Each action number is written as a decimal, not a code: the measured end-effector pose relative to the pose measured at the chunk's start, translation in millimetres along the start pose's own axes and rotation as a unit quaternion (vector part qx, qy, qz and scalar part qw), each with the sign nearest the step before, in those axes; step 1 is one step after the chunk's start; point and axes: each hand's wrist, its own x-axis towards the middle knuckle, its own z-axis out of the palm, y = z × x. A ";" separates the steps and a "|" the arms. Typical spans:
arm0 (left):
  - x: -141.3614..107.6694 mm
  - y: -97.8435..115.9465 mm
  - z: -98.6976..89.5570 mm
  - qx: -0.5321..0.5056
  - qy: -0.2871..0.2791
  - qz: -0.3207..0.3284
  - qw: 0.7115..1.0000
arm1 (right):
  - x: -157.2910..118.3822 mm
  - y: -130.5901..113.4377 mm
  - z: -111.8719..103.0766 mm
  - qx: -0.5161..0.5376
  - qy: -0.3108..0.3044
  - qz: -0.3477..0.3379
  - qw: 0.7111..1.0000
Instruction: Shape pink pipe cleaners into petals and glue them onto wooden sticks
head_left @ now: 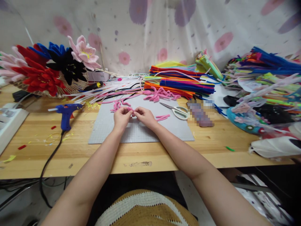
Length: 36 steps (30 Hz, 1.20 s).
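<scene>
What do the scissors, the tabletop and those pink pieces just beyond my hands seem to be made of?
Scissors: probably metal blades, grey with some sheen; the handles look like smooth, pale plastic. Tabletop: wood or a wood-look laminate, judging by its banded grain and faint shine. Pink pieces: fuzzy, matte fibre, perhaps chenille stems, given their soft edges; any wire core is hidden.

Wooden table (211, 152): one grey mat (143, 135), centre; blue glue gun (66, 118), left; white box (11, 125), left edge; bundled pipe cleaners (176, 86), far side; green scrap (229, 148), near right.
</scene>
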 end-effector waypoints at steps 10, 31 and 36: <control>-1.1 18.4 -6.6 -0.142 -0.120 -0.167 0.968 | -1.7 -7.8 -17.7 0.155 -0.153 0.010 0.976; 0.5 12.8 -4.8 -0.116 -0.066 -0.169 0.976 | -2.7 -14.5 -17.0 -0.128 -0.012 -0.181 0.975; -2.4 11.1 7.0 -0.085 0.025 -0.147 0.985 | -4.8 -14.3 -13.4 -0.195 0.010 -0.242 0.951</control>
